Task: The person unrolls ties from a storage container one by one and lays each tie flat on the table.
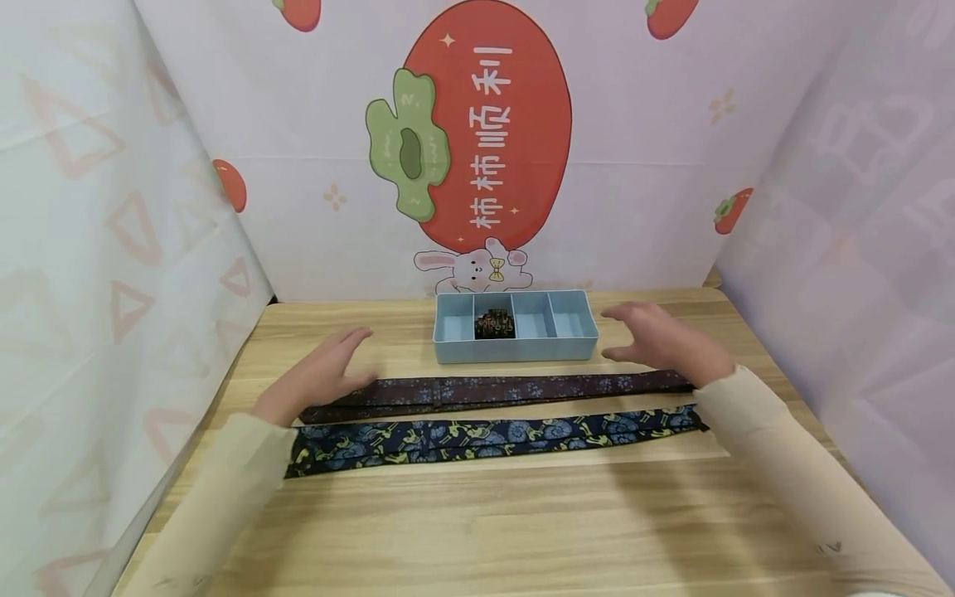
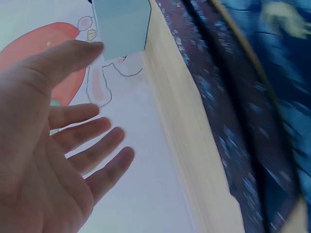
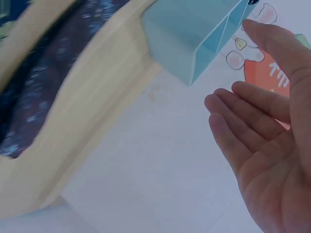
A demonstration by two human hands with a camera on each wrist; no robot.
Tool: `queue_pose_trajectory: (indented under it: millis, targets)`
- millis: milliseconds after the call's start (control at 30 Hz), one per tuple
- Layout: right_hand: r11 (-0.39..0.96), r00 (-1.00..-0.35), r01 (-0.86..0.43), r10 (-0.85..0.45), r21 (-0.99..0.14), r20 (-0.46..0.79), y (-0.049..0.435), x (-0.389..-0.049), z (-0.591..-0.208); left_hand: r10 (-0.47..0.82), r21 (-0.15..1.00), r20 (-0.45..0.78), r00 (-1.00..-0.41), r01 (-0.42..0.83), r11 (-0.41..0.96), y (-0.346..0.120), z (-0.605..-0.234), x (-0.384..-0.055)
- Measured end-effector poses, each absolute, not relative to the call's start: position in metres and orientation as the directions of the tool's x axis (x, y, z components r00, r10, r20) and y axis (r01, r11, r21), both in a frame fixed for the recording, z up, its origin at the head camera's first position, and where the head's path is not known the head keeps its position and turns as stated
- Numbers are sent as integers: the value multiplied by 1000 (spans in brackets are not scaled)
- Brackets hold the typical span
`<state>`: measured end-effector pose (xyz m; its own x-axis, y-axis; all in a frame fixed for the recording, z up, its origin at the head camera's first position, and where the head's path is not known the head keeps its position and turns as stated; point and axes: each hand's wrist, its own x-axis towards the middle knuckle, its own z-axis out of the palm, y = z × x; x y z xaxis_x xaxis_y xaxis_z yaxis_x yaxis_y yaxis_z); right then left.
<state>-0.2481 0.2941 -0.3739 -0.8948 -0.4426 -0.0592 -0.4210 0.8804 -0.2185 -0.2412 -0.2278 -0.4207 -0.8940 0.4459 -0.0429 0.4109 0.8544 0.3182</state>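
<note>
Both hands hover empty over the table, fingers spread and relaxed. My left hand [image 1: 322, 375] is above the left end of a dark maroon necktie [image 1: 522, 389] with small blue flowers. My right hand [image 1: 666, 338] is beside the right end of a light blue divided box [image 1: 515, 351], apart from it. Closer to me, a navy necktie [image 1: 481, 437] with blue and yellow figures lies parallel to the maroon one. Each tie is laid out nearly straight, left to right. In the box's second compartment from the left sits a dark patterned bundle [image 1: 496, 324].
The wooden table [image 1: 462, 531] meets a white printed cloth backdrop [image 1: 313, 240] just behind the box. Cloth walls [image 1: 89, 332] enclose the left and right sides. The box's other compartments show bare bottoms.
</note>
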Motion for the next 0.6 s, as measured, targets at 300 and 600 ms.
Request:
queue_pose_trajectory:
  millis: [300,600]
  targets:
    - [839,-843,-491,-525,-235,-116,225,-297,-363,438,342,-59,-897,394,853,-160,-415,-287]
    - [805,-789,-568,-591,-170,-168,165,-333,-364,436,246,-69,-897,408,879,-103,-427,-306]
